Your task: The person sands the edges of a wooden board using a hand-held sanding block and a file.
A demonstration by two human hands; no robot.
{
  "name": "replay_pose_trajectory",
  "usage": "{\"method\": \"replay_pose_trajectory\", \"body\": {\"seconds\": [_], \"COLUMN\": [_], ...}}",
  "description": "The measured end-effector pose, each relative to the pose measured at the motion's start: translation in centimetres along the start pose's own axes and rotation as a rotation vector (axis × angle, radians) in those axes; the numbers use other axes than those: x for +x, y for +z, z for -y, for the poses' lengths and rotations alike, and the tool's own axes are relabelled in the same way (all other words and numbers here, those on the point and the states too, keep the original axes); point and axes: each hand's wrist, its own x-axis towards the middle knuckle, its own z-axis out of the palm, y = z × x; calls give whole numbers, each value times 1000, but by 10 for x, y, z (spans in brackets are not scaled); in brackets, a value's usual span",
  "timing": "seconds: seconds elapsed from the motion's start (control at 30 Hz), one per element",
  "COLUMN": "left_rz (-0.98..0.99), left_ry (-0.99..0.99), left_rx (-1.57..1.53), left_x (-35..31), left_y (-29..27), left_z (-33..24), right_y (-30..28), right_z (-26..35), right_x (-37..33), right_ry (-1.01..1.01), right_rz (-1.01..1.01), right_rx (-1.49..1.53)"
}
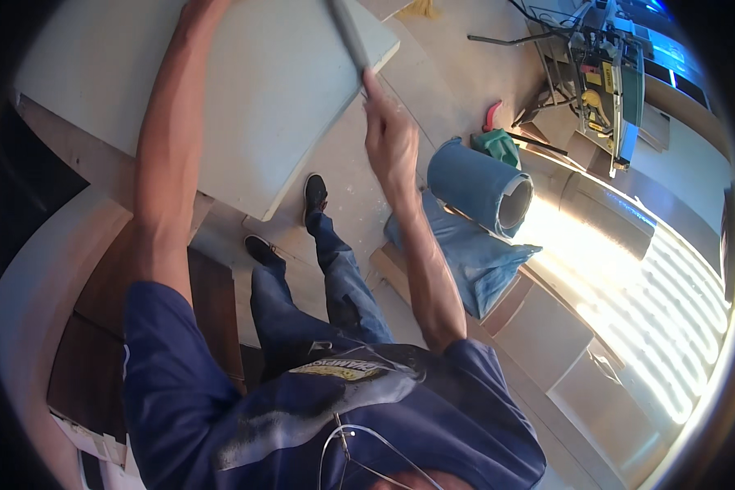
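A large pale panel (261,98) with light edges lies in front of me, its near corner pointing toward my legs. My right hand (392,139) is closed around one end of a long, narrow grey tool (348,34). Blurred and running out at the top edge, this bar-like tool lies over the panel's right part; its exact kind does not show. My left arm reaches across the panel's left side. Only the wrist end of my left hand (204,10) shows at the top edge, with its fingers cut off from view.
Right of my right forearm stands a blue fabric-covered cylinder (474,184) above a blue cloth (457,245). A green cloth (496,147) lies beside it. Tools crowd a rack (600,90) at the far right. Brown cabinet boards (98,343) stand at my left.
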Motion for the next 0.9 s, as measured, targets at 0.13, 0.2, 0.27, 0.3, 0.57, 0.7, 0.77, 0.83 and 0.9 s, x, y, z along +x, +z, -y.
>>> {"method": "replay_pose_trajectory", "body": {"seconds": [0.13,0.2,0.27,0.3,0.57,0.7,0.77,0.83,0.9], "left_rz": [13,-18,-53,-20,-44,16,41,-17,-22], "left_ry": [32,60,80,45,95,-1,-67,7,45], "left_rx": [-16,-25,-20,-29,19,-17,-15,-22,-19], "left_x": [-1,1,4,0,-2,-2,0,-1,-5], "left_y": [-10,-7,0,4,-10,-7,-5,-9,-7], "left_z": [1,-2,-4,-3,3,-4,-3,3,4], "right_y": [-1,-1,-6,-7,-3,-6,-11,-11,-8], "right_z": [9,5,2,1,4,-2,-2,8,-6], "right_x": [-77,-41,14,10,-32,33,0,-50,-42], "right_ry": [148,129,118,114,162,73,124,174,111], "right_rz": [78,69,30,38,110,70,93,121,101], "right_rx": [-28,-42,-20,-25,-34,-20,-68,-29,-31]}}
